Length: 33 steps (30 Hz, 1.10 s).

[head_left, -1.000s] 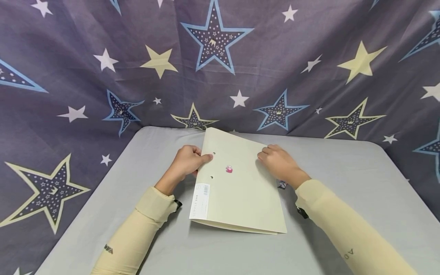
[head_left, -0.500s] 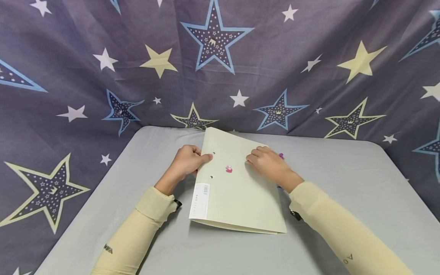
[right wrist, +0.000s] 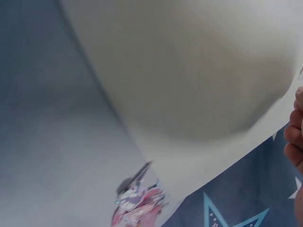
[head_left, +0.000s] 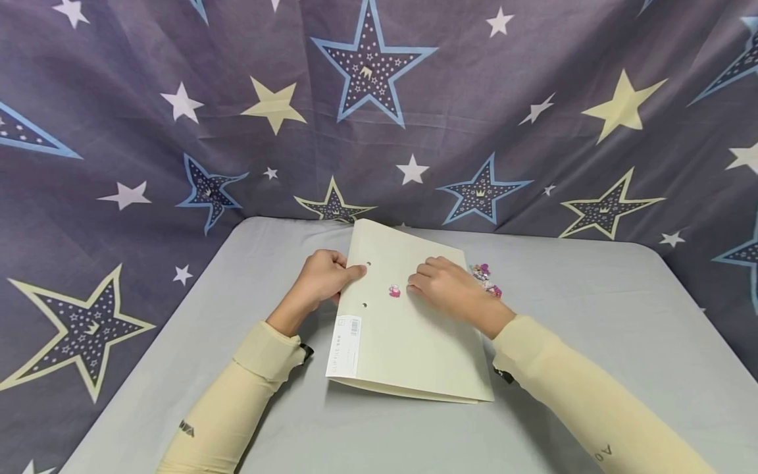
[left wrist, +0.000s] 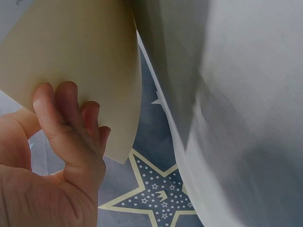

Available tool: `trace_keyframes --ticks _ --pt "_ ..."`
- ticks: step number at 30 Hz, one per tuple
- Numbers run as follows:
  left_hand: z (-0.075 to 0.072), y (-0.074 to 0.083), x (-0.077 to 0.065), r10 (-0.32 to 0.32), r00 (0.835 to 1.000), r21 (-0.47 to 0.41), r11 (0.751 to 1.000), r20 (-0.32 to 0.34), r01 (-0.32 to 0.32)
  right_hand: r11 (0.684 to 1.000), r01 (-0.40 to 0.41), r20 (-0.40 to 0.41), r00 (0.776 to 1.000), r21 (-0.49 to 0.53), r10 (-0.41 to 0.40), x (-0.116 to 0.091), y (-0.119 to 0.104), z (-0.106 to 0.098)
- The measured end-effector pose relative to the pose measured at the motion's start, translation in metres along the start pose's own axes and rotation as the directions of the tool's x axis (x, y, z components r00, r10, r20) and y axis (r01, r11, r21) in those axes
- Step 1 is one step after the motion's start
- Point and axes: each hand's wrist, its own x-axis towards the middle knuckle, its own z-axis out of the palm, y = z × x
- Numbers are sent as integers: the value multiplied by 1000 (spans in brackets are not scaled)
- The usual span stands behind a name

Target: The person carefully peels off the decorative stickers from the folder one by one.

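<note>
A cream clip-file folder (head_left: 438, 342) lies tilted on the grey surface, with two punched holes along its left side and a white barcode label (head_left: 345, 345) at the lower left corner. My left hand (head_left: 322, 275) grips the folder's left edge, thumb on the front beside the upper hole; its fingers (left wrist: 71, 118) show behind the cover in the left wrist view. A small pink cartoon sticker (head_left: 394, 291) is on the cover. Just right of it is my right hand (head_left: 447, 289), fingers curled over the cover. Whether its fingertips hold anything, I cannot tell.
Right of the folder, partly behind my right hand, lies a small pile of shiny pink and purple stickers (head_left: 487, 280); it shows also at the bottom of the right wrist view. A dark star-print curtain (head_left: 379, 131) hangs behind the grey-covered table (head_left: 592, 329).
My right hand has moved left across the cover from the folder's right edge to beside the pink sticker, uncovering the sticker pile. The left hand and folder have stayed in place.
</note>
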Motion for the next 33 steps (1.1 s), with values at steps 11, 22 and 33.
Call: trace_keyframes --ticks 11,22,33 --pt "-1 0 0 -3 1000 4 1000 5 3 998 69 -9 998 9 -69 10 -11 0" --pt "-1 0 0 2 1000 13 1000 5 -2 998 61 22 998 20 -61 15 -18 1" --pt "-1 0 0 -1 1000 15 1000 6 1 992 104 58 993 -77 -100 18 -24 -3"
